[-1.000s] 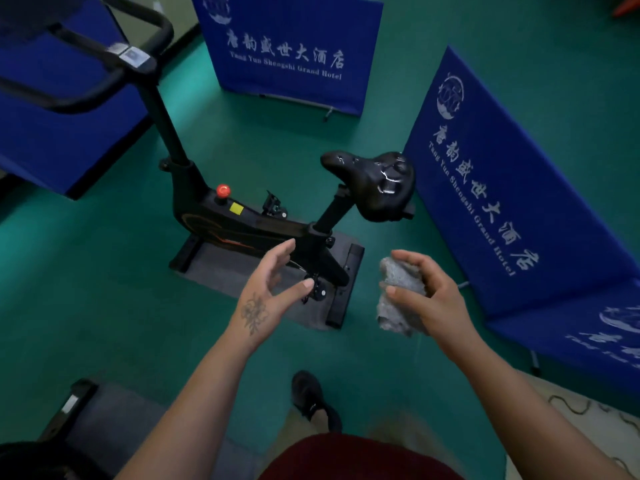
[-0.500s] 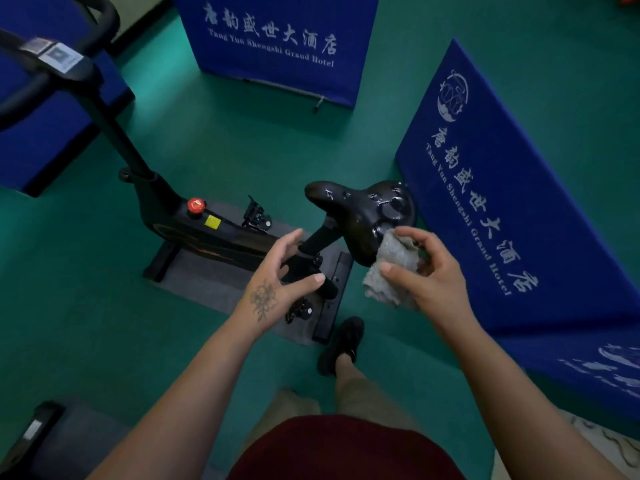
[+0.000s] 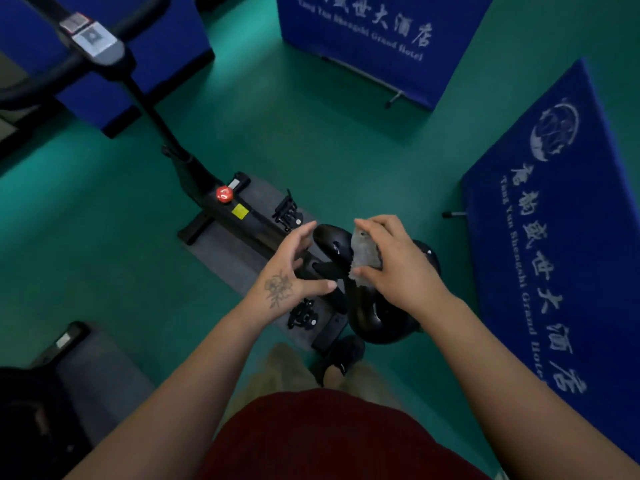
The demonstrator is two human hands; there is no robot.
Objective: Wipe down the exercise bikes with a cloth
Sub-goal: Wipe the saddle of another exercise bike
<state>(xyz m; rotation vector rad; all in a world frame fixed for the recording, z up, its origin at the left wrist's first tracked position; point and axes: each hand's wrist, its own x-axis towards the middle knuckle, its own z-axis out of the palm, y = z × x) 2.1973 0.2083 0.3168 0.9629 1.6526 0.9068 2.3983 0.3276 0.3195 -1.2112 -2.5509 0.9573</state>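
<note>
A person seen from their own head, looking down. Both forearms are bare, with no sleeves, watch or rings in view. The left hand (image 3: 287,271) carries a dark line tattoo (image 3: 278,288) of a flower with leaves on its back, just above the wrist. The right hand (image 3: 394,261) shows no markings. Below the tattoo, a dark red garment (image 3: 325,438) covers the torso, with tan trousers (image 3: 277,372) and a black shoe (image 3: 341,358) beyond it.

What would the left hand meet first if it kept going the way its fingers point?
Probably the nose of the glossy black bike saddle: the open left hand points up-right toward it, close by. Depth is unclear from this one view, so it might pass over it.
</note>
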